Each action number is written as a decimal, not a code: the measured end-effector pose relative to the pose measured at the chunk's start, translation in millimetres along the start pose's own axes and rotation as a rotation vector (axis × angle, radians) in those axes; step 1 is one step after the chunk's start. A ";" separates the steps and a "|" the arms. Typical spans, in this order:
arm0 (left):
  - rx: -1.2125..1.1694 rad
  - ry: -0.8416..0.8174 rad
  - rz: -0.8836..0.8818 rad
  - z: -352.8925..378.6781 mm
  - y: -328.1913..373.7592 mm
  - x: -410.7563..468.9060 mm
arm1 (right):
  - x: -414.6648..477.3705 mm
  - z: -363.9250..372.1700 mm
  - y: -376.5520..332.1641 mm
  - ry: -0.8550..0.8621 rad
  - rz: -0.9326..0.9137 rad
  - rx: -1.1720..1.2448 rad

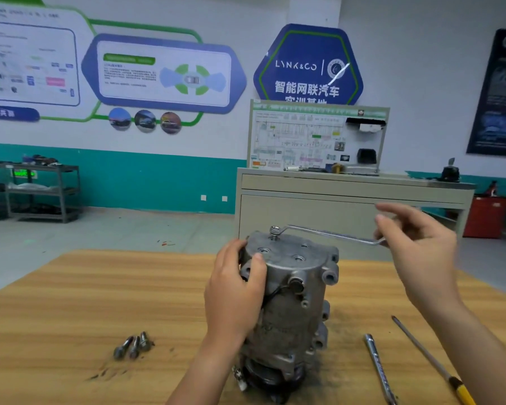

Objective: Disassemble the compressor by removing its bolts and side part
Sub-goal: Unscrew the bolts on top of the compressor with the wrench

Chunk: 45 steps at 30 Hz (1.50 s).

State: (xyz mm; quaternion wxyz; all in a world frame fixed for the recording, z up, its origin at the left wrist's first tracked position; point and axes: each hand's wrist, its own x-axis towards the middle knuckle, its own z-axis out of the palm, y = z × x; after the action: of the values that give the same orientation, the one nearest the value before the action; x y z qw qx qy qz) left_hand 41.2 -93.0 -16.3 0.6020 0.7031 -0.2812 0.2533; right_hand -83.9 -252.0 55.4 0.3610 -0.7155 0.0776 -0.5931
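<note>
Compressor point(287, 302): upright, centre of frame, on table point(70, 302). Left hand point(234, 293) grips its upper flank; right hand point(421, 252) loosely holds offset ring spanner point(327, 235), ring seated on top bolt point(274, 230). Three loose bolts point(133, 346) lower left. Step, as judged: bolt removal, part done. Next: swing spanner, body braced.

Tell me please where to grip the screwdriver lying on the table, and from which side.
Take the screwdriver by its yellow handle, from above on the near right. It lies flat on the table, thin shaft pointing away, so the thick handle is the end nearest the person.
</note>
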 end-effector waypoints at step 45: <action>0.034 -0.019 -0.021 1.1 0.0 -0.4 | 102.5 120.2 42.1 -0.818 0.332 -0.936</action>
State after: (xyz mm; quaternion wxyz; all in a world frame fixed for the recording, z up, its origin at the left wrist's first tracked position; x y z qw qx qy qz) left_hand 40.9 -94.1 -16.8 0.5900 0.7185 -0.2750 0.2450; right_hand 67.4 -286.8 106.8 0.0982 -0.9441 0.2940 -0.1118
